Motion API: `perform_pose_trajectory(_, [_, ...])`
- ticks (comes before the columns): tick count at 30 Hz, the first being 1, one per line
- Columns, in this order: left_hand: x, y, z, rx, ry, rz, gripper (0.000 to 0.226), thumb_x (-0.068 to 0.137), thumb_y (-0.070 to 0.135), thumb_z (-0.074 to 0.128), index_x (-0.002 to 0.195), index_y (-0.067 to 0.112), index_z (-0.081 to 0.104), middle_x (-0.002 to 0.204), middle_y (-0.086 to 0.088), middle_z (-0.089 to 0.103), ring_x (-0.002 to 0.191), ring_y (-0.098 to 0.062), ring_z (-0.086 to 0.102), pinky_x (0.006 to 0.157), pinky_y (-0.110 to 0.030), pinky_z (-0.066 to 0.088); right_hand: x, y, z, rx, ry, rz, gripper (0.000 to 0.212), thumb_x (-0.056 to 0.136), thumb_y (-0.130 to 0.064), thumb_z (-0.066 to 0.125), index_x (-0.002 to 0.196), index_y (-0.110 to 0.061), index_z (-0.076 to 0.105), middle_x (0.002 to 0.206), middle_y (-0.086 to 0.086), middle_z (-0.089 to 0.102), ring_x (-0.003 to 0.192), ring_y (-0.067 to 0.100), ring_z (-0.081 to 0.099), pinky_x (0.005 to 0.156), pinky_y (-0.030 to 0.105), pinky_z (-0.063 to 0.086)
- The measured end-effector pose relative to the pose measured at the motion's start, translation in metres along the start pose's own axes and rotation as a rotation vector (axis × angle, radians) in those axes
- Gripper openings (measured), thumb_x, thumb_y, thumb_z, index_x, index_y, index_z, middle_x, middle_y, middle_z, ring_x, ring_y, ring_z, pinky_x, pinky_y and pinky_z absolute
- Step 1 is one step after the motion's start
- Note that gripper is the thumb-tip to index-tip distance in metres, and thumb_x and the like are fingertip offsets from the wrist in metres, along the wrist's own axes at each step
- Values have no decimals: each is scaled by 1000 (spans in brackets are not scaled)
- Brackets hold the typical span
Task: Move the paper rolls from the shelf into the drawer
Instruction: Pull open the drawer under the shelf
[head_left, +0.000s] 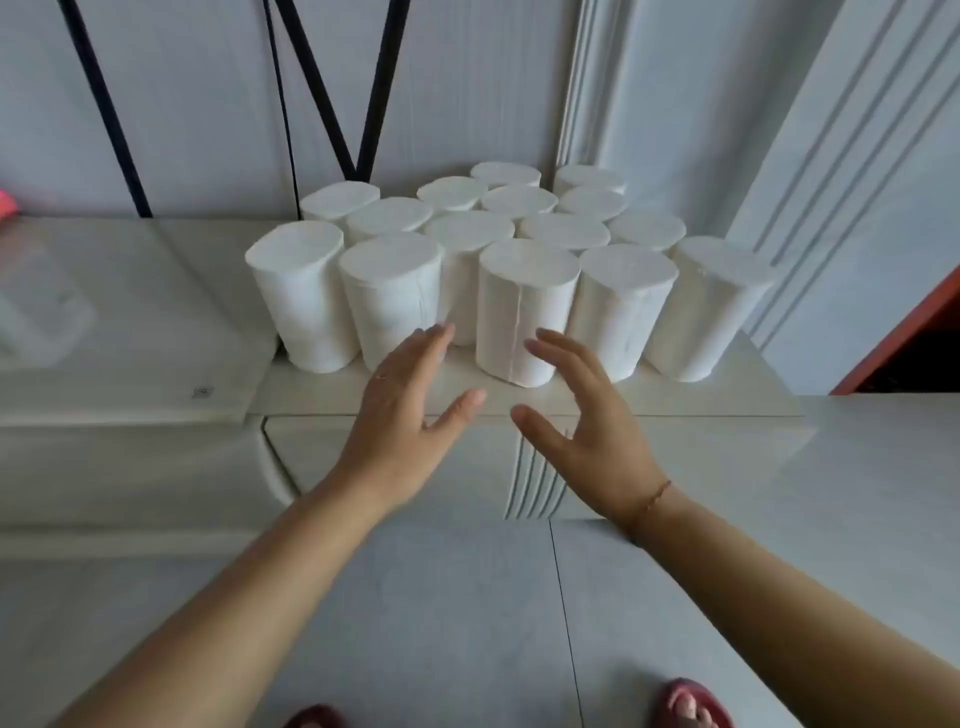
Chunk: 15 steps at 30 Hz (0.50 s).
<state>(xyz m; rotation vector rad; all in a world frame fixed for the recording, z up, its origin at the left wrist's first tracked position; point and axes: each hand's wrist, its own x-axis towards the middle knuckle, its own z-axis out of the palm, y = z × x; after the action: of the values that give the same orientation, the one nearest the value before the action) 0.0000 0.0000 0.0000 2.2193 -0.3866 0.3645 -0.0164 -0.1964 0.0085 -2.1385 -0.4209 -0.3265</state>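
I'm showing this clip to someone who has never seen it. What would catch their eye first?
A dense cluster of upright white paper rolls fills the middle of the pale shelf, against the white wall. Just in front of it, the left hand and right hand reach in, both open and empty, flanking the nearest roll. Black bars forming a V cross the wall behind.

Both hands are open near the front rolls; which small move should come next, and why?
Probably close both hands around the front middle paper roll. The left hand and right hand flank it, open and empty, and it stands upright nearest the shelf edge.
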Motion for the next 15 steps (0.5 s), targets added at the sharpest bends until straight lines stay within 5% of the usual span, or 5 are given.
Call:
perform_pose_trajectory(5, [-38,-36,26,372,-120,-51,63,94,41,48,146,12,29,155,-4,23,144,-18,14,117,-32,5,-29,42,21,-405,-133,88,62,93,-35,58,148,-18,34,156,-1,31,146,17,24,121,38,14])
perform_pose_trajectory(10, [-46,-58,38,587,-53,-15,64,94,43,41,146,9,27,154,-7,26,144,-24,19,116,-44,5,-33,68,26,-599,-144,70,67,96,-44,48,153,-21,22,161,-5,20,150,13,7,120,33,-10])
perform_pose_trajectory(15, [-45,-65,46,603,63,60,59,92,41,39,139,6,43,147,-8,40,138,-28,32,114,-47,17,-34,75,28,-635,-149,37,65,97,-44,47,153,-25,19,161,-9,13,145,4,-6,120,33,-11])
